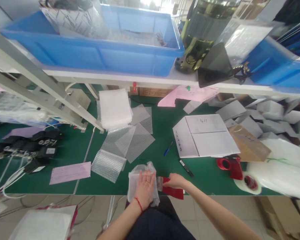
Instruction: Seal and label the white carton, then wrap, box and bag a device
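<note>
My left hand [145, 190] lies flat, fingers stretched out, on a white foam-wrapped package [133, 188] at the table's front edge. Just to its right, my right hand [177, 181] has its fingers closed on a flat red thing [173, 192]. A clear greyish end of this red thing [160, 183] points at the package and sits against or very near its side. I cannot make out its exact kind. Behind the package lie sheets of bubble wrap [108, 165] and a stack of white foam sheets [115, 108].
A blue pen [168, 149], a black marker [186, 167] and a white box [212, 136] marked 411 lie to the right. Farther right are a red tape dispenser [231, 166] and a tape roll [251, 182]. Black adapters [43, 146] lie left; a shelf [130, 79] crosses above.
</note>
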Demonstrator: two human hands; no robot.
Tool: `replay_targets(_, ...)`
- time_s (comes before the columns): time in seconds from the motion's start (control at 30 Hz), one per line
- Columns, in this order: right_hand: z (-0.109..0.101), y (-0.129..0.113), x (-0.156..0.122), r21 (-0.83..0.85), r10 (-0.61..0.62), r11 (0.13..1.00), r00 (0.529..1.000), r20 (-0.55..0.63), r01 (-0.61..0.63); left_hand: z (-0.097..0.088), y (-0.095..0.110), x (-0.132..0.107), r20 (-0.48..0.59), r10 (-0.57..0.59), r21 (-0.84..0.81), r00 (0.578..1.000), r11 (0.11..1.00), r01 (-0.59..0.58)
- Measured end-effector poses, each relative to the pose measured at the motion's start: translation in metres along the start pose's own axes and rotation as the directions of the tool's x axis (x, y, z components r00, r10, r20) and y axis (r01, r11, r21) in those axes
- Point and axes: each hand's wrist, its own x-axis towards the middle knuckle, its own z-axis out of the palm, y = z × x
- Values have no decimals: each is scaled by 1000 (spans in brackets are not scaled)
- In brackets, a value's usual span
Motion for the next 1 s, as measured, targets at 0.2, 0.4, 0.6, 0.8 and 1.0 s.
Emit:
replay_targets(0.2,-25,5,-24,-25,10,1000,1000,-11,-10,-20,6,10,-63,48,-196,997,979,-60)
replay_targets(0.4,-72,-5,-74,-109,-48,993,998,-48,42,-21,-20,-4,-422,115,-442,899,840,-315)
replay_targets(0.6,-70,-90,-77,-192,-122,973,992,24,125,-7,-72,-66,-404,-47,-605,914,763,-228)
replay_targets(0.8,-52,-135,-68,-197,-184,961,980,78,196,-7,-92,-108,-283,-327,-792,902,610,-27)
replay_targets(1.0,-47,-131,-67,-194,-179,963,981,70,189,-5,-71,-47,-308,-612,-754,729,624,205)
